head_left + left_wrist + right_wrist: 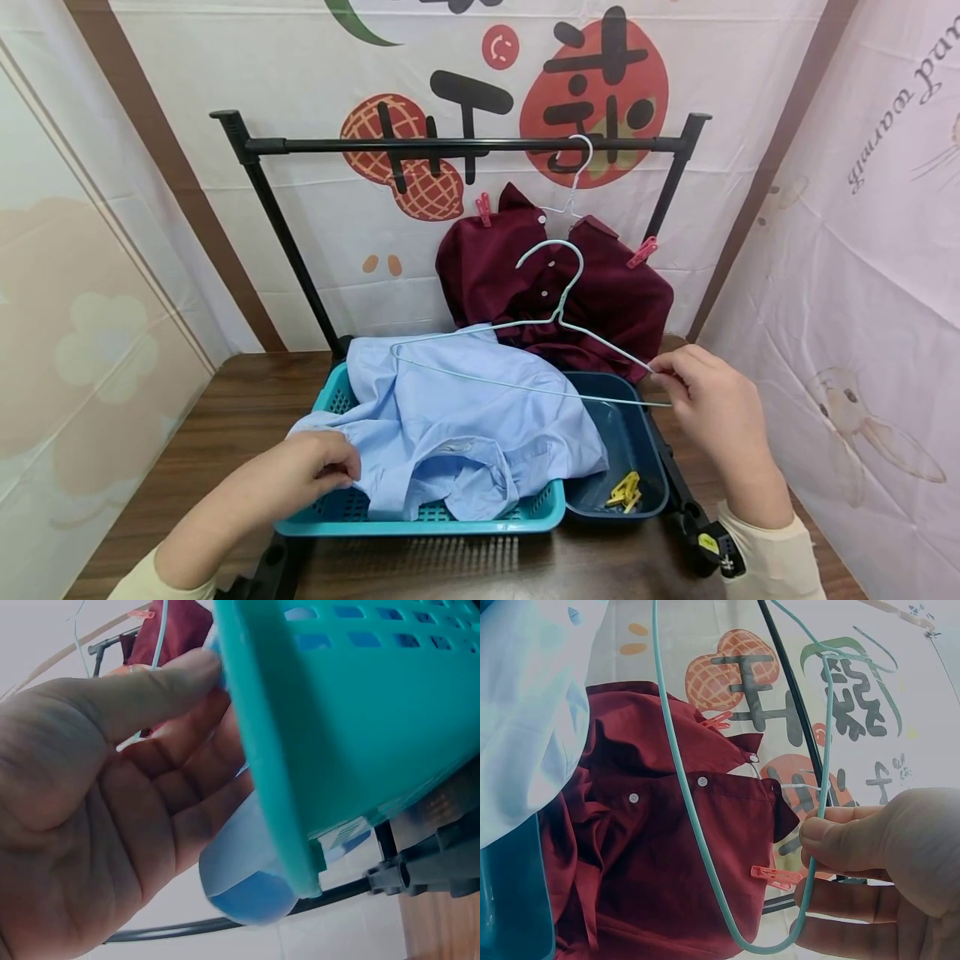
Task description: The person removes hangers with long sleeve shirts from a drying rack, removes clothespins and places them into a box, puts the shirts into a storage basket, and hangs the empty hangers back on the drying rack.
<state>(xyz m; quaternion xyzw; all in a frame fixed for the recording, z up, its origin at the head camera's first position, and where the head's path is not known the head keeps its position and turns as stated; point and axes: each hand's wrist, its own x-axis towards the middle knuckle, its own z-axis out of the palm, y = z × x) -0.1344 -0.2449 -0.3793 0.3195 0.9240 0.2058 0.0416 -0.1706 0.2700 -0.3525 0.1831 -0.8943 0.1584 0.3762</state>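
A light blue shirt (480, 392) lies spread over the teal basket (420, 527), its collar toward the front edge. At its left side my left hand (303, 467) pinches the fabric between thumb and fingers; in the left wrist view the basket's wall partly hides those fingertips (202, 664). My right hand (712, 400) grips a mint-green wire hanger (558, 315) by its right end, thumb against the wire. The hanger is held over the shirt, hook upward. In the right wrist view the hanger (694, 825) loops down in front of a dark red shirt (660, 855).
The dark red shirt (495, 267) hangs on a white hanger (573, 187) from a black rack bar (322, 146), with red clothespins (642, 252) at its shoulders. A dark blue bin (652, 467) beside the basket holds yellow clothespins (624, 492). Wooden tabletop (225, 433) lies beneath.
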